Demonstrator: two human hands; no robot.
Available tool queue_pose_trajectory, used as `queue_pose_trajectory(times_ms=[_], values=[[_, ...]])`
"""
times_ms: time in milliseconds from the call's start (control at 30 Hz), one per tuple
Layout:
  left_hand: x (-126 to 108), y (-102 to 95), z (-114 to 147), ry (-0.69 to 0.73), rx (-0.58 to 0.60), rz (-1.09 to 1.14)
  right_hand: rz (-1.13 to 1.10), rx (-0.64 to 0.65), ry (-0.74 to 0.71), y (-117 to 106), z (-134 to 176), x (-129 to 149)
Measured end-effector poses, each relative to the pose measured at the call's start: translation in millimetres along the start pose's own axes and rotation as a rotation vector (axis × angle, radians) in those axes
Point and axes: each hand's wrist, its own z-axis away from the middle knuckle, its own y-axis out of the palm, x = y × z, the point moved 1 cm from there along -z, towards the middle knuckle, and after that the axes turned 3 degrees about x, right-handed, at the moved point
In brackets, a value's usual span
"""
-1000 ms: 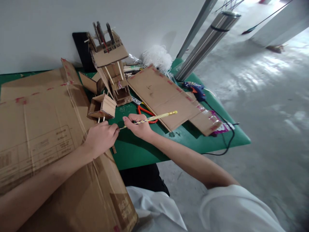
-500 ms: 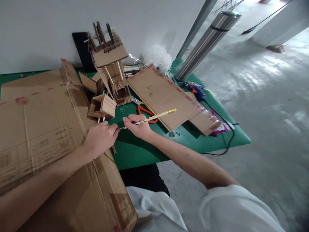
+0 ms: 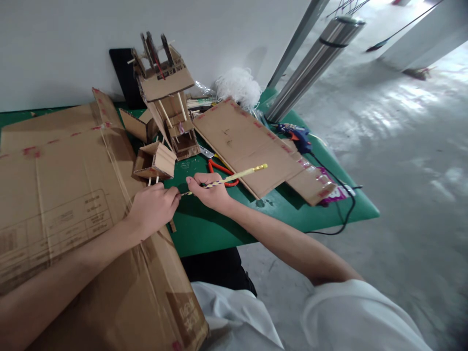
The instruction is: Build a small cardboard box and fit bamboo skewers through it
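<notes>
Both hands on pencil, no real change vs. a sec ago.
L hand (image 3: 153, 207) & R hand (image 3: 210, 191) each pinch the pencil (image 3: 234, 177), held just above green counter (image 3: 204, 229), nr small cardboard box (image 3: 155, 161).

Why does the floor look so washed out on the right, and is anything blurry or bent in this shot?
Head view: daylight glares off the concrete floor, bleaching it; the metal pole and table edges lean and bow from the wide lens; the white sleeve at the frame's bottom is soft, while both hands and the yellow stick are fairly sharp.
</notes>
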Motion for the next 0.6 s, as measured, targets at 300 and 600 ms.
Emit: queue_pose_trajectory(times_ms=[300, 600], values=[[0.4, 1.2, 0.2, -0.022, 0.015, 0.025, -0.016, -0.005, 0.007, -0.2, 0.0, 1.6], [3.1, 4.6, 0.4, -0.017, 0.026, 0.087, -0.007, -0.012, 0.034, -1.0, 0.1, 2.6]])
